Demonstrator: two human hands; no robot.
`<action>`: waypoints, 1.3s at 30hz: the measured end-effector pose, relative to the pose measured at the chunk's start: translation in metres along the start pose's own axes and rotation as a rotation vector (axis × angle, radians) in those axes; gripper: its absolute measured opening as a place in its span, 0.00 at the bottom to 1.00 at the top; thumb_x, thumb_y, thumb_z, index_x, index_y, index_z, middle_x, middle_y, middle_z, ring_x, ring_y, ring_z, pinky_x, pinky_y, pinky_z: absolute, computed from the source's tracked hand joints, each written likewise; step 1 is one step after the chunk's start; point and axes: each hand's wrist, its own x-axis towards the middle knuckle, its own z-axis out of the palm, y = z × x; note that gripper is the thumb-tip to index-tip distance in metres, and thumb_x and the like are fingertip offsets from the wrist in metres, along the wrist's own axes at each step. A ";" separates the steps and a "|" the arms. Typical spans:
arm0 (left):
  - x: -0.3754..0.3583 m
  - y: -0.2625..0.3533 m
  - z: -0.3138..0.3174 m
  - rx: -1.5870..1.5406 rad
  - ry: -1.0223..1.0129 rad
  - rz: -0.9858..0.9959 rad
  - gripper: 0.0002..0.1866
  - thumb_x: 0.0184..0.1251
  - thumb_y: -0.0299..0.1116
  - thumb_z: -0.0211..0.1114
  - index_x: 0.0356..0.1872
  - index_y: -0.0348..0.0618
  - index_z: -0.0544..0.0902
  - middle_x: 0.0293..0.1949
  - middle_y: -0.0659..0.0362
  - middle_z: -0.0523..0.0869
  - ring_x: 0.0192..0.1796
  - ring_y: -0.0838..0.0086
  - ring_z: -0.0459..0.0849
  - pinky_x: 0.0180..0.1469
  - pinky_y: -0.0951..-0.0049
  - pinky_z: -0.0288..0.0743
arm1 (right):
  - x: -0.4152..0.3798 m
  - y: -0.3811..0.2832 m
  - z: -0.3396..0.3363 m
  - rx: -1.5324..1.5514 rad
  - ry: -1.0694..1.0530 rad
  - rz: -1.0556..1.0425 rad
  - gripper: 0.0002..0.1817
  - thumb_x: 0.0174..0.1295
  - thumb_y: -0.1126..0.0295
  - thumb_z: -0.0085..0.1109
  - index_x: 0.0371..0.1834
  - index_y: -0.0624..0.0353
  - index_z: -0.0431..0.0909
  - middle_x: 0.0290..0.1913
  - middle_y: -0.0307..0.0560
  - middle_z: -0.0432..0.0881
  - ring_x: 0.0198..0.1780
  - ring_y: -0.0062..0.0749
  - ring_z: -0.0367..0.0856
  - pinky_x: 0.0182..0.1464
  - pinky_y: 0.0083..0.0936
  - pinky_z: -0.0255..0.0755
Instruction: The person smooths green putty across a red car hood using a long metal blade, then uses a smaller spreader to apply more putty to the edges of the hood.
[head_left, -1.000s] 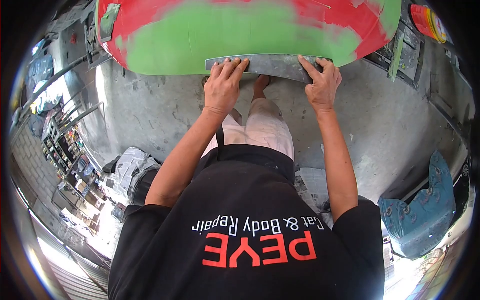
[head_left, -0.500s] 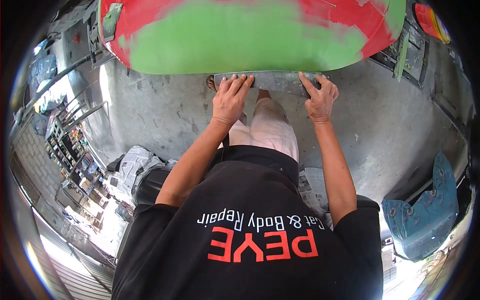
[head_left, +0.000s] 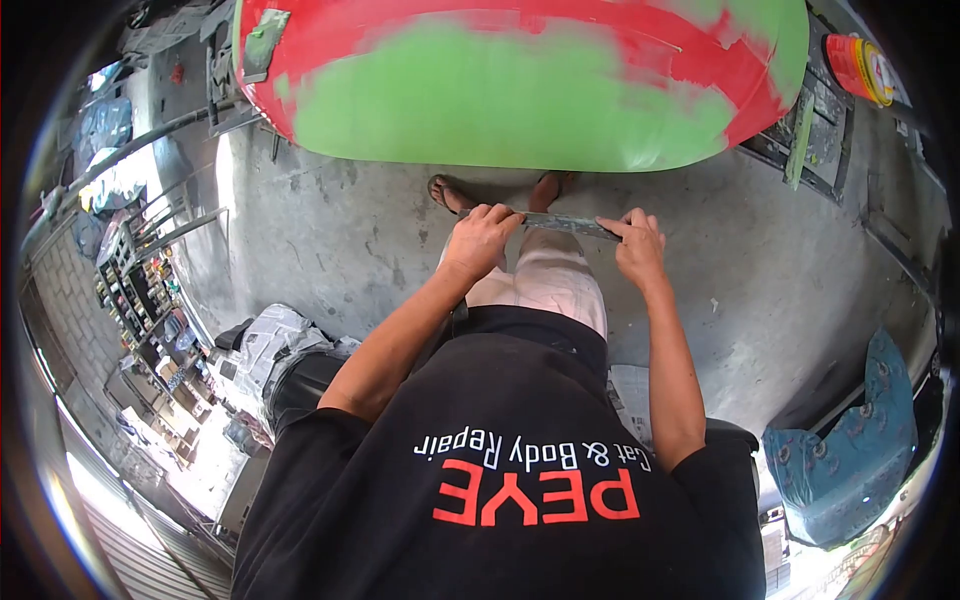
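Observation:
A long, flat grey sanding board (head_left: 567, 224) is held level between both hands, seen nearly edge-on. My left hand (head_left: 484, 240) is closed on its left end, and my right hand (head_left: 635, 242) grips the right end between thumb and fingers. Beyond the board, apart from it, is a large curved panel (head_left: 450, 95) in red with broad light-green patches. A strip of floor and two feet in sandals show between panel and board.
A grey-green block (head_left: 265, 45) rests on the panel's left end. A red and yellow tin (head_left: 860, 70) stands at the upper right. Metal stand legs (head_left: 825, 130) flank the panel. A blue cloth-like piece (head_left: 845, 430) lies at the lower right; shelves (head_left: 150, 300) stand left.
Both hands have drawn the board back from the panel's near edge toward the body, and it has tilted from showing its face to showing its edge. More of the feet shows.

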 end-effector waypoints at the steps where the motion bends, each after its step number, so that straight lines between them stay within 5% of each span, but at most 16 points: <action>1: 0.000 -0.001 -0.005 -0.009 -0.044 0.010 0.22 0.61 0.28 0.65 0.59 0.52 0.86 0.52 0.65 0.86 0.52 0.64 0.85 0.47 0.65 0.86 | 0.000 -0.008 -0.010 -0.001 0.007 -0.009 0.29 0.61 0.79 0.51 0.56 0.33 0.92 0.49 0.42 0.78 0.56 0.44 0.73 0.60 0.47 0.66; 7: -0.006 -0.007 -0.056 -0.088 -0.018 -0.015 0.19 0.65 0.29 0.66 0.58 0.54 0.85 0.50 0.63 0.84 0.52 0.65 0.85 0.47 0.63 0.85 | -0.001 -0.055 -0.060 -0.029 -0.155 0.029 0.32 0.56 0.79 0.47 0.56 0.37 0.92 0.44 0.42 0.76 0.54 0.43 0.74 0.59 0.45 0.68; 10: -0.012 -0.011 -0.083 -0.037 0.017 0.020 0.17 0.68 0.30 0.65 0.57 0.55 0.85 0.47 0.63 0.84 0.51 0.65 0.85 0.45 0.63 0.85 | 0.001 -0.082 -0.087 -0.040 -0.223 0.028 0.29 0.62 0.78 0.48 0.56 0.33 0.92 0.48 0.46 0.80 0.59 0.45 0.77 0.64 0.51 0.68; 16: -0.034 -0.022 -0.132 -0.093 0.144 -0.005 0.17 0.63 0.22 0.64 0.52 0.51 0.85 0.43 0.63 0.85 0.48 0.62 0.85 0.42 0.62 0.84 | 0.009 -0.135 -0.135 0.073 -0.342 -0.063 0.31 0.56 0.77 0.46 0.61 0.46 0.88 0.57 0.59 0.87 0.58 0.59 0.83 0.62 0.43 0.75; 18: -0.046 -0.030 -0.147 -0.110 0.144 -0.045 0.18 0.62 0.22 0.62 0.52 0.52 0.84 0.43 0.63 0.84 0.49 0.62 0.84 0.45 0.62 0.83 | 0.010 -0.146 -0.141 0.245 -0.206 -0.278 0.33 0.53 0.77 0.45 0.65 0.61 0.83 0.58 0.63 0.87 0.51 0.52 0.87 0.57 0.37 0.77; 21: -0.069 -0.046 -0.161 -0.271 0.283 -0.145 0.14 0.65 0.21 0.62 0.50 0.47 0.84 0.42 0.56 0.84 0.48 0.53 0.83 0.48 0.58 0.80 | 0.022 -0.158 -0.135 0.321 -0.118 -0.394 0.33 0.55 0.77 0.45 0.68 0.62 0.80 0.57 0.60 0.88 0.46 0.40 0.86 0.52 0.33 0.77; 25: -0.115 -0.072 -0.171 -0.392 0.320 -0.281 0.09 0.70 0.22 0.62 0.49 0.42 0.84 0.40 0.53 0.83 0.45 0.51 0.83 0.48 0.62 0.79 | 0.025 -0.195 -0.141 0.358 -0.141 -0.301 0.33 0.57 0.77 0.46 0.69 0.63 0.80 0.50 0.52 0.88 0.40 0.31 0.80 0.47 0.28 0.75; 31: -0.189 -0.121 -0.147 -0.701 0.452 -0.555 0.07 0.80 0.28 0.60 0.49 0.38 0.84 0.37 0.61 0.82 0.41 0.71 0.81 0.47 0.73 0.74 | 0.036 -0.242 -0.109 0.490 -0.099 -0.332 0.31 0.57 0.79 0.50 0.68 0.62 0.82 0.34 0.39 0.76 0.34 0.22 0.72 0.40 0.24 0.70; 33: -0.206 -0.142 -0.139 -1.115 0.517 -0.701 0.09 0.84 0.32 0.59 0.51 0.40 0.85 0.40 0.68 0.84 0.42 0.83 0.78 0.47 0.78 0.72 | 0.041 -0.268 -0.096 0.526 -0.160 -0.255 0.26 0.60 0.78 0.56 0.64 0.61 0.84 0.33 0.35 0.75 0.33 0.21 0.70 0.39 0.24 0.70; 39: -0.228 -0.207 -0.147 -1.490 0.737 -0.709 0.11 0.85 0.35 0.59 0.56 0.41 0.84 0.43 0.70 0.86 0.43 0.87 0.79 0.48 0.82 0.72 | 0.091 -0.353 -0.027 0.510 -0.189 -0.306 0.21 0.67 0.74 0.57 0.63 0.62 0.83 0.36 0.47 0.86 0.37 0.32 0.83 0.47 0.31 0.79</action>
